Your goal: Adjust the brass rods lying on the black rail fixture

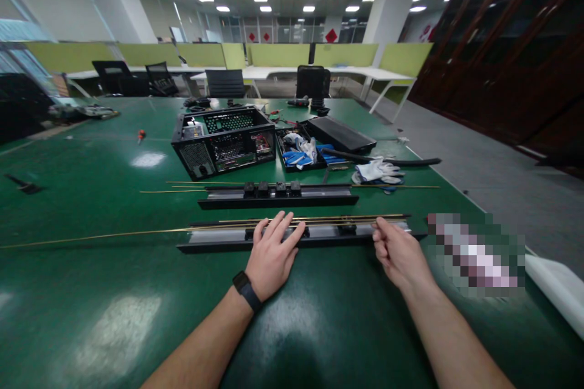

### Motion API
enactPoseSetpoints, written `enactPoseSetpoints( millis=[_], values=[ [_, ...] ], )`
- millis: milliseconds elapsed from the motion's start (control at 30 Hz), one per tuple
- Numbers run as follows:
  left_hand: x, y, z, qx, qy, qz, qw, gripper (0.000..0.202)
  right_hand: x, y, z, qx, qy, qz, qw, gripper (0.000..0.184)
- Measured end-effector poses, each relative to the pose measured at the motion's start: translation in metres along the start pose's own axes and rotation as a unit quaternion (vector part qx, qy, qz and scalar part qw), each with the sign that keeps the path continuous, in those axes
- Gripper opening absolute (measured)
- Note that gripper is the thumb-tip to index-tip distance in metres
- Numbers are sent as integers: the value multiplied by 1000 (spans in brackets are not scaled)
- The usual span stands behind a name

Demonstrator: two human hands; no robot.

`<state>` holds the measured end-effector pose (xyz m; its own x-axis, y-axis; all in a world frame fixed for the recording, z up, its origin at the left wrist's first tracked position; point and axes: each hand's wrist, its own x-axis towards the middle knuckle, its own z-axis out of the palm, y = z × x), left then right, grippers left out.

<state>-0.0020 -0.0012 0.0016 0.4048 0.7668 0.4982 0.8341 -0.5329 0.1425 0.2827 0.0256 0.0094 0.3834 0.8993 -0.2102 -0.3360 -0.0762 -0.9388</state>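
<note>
A long black-edged rail (pixel 219 248) with a silvery channel and black blocks lies crosswise on the green table. My left hand (pixel 274 261) rests over its middle, fingers extended and spread, covering part of a block. At the right part of the rail, my right hand (pixel 399 252) is closed in a pinch on a thin brass-coloured rod (pixel 114 234). This rod runs along the rail and far past its left end. Other similar rods lie beside it over the rail. Fingers hide the exact pinch point.
Behind is a second rail (pixel 274 201) with black blocks and thin rods near it. Farther back stand an open black computer case (pixel 223 140) and a tray of gloves (pixel 298 152). Another glove (pixel 378 171) and a black tube (pixel 410 162) lie right. A pixelated patch covers something at right.
</note>
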Motion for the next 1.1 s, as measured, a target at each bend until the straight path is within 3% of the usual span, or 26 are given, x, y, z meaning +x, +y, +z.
enactPoseSetpoints(
  millis=[133, 333, 533, 733, 1100],
  values=[
    [0, 0, 0, 0, -1, 0, 1000, 54, -6, 2, 5, -33, -64, 24, 997, 48],
    [0, 0, 0, 1, 3, 2, 1000, 55, -2, 0, 2, -3, 3, 1, 1000, 48],
    [0, 0, 1, 1, -1, -1, 1000, 54, -4, 2, 4, -25, -60, 18, 998, 47],
    [1, 1, 0, 1, 1, 0, 1000, 52, -5, -1, 3, -16, -16, 10, 1000, 48],
    [4, 3, -1, 3, -11, -12, 1000, 51, -10, 0, 9, -59, -46, 31, 997, 45]
  ],
)
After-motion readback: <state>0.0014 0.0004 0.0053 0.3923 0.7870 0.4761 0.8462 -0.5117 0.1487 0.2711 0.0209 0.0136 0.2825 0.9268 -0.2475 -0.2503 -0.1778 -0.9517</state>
